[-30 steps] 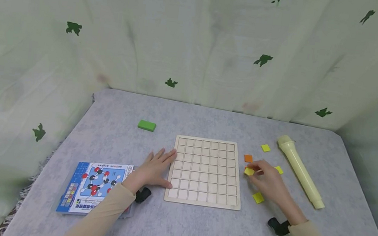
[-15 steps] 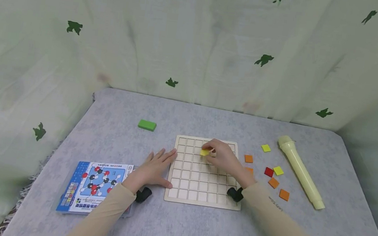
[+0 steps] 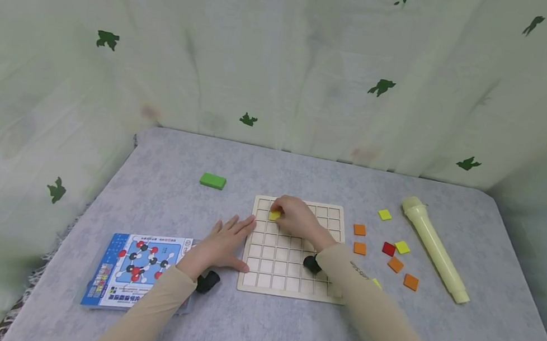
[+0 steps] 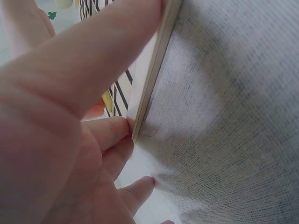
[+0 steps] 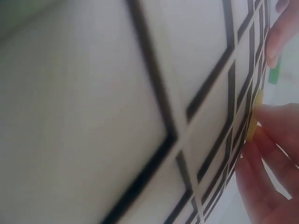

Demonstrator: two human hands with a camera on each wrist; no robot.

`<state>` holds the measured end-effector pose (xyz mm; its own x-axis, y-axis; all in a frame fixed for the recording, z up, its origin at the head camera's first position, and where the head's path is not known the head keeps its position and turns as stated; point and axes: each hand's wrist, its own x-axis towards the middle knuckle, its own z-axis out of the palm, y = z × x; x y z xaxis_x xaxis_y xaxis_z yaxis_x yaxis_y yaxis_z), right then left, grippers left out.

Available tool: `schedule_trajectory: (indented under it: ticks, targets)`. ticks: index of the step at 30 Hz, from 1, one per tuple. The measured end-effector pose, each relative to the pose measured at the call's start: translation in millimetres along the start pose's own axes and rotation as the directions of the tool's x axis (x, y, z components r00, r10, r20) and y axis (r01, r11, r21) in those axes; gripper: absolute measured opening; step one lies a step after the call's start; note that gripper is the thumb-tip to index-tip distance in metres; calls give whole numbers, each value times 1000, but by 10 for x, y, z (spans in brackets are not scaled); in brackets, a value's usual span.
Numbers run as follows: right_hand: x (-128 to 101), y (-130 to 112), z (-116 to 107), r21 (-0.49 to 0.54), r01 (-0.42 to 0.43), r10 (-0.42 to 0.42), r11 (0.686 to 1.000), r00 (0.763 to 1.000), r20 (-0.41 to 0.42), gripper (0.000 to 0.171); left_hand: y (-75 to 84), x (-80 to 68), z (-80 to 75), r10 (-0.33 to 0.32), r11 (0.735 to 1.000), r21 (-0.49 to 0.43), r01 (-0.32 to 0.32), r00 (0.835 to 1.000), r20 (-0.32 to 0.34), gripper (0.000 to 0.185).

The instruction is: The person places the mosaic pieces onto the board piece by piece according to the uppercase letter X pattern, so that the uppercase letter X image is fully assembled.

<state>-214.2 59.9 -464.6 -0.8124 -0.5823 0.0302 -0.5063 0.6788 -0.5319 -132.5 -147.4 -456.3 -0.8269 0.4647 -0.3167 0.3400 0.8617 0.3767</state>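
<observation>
— Over on the left, what lies there?
— A blue molecule-model box [image 3: 137,270], then the left hand [image 3: 221,243] — fingers straight, flat on the cloth, touching the left edge of the wooden grid board [image 3: 292,268]. A green block [image 3: 212,181] sits further back.
— And the right hand [image 3: 298,218]?
— It pinches a yellow square tile [image 3: 275,215] between the fingertips, low over the board's upper-left cells.
— How would that tile handle?
— Thin, stiff and light, I'd judge — best held by its edges, as now, since it could slip.
— Right of the board?
— Loose orange, red and yellow tiles [image 3: 388,249], then a pale yellow tube [image 3: 434,248].
</observation>
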Motion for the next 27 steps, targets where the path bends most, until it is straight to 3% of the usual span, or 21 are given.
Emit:
schedule_trajectory:
  ticks: [5,11,19,22,27]
  targets:
    - [29,-24,20,-6,6,-6,1000,1000,0,24,-6,-10,1,2,1000,5,-2,1000,1,102]
    - [-110,47,-116,125,-82,81,989,997,12,24,-6,-6,4,-5,1000,8,5,1000,5,101]
    - [-699,547,-561,245,-156,180,957,981,-78,22,15,-16,-10,-15,1000,10,15,1000,9,103]
    - [-955,740,-695,284,-248,281,926,956,-84,24,10,-30,-12,-15,1000,4,15,1000,7,104]
    - [-1272,1020,-777,238,-342,373,909,923,-95,27,13,-28,-7,-5,1000,-12,5,1000,5,105]
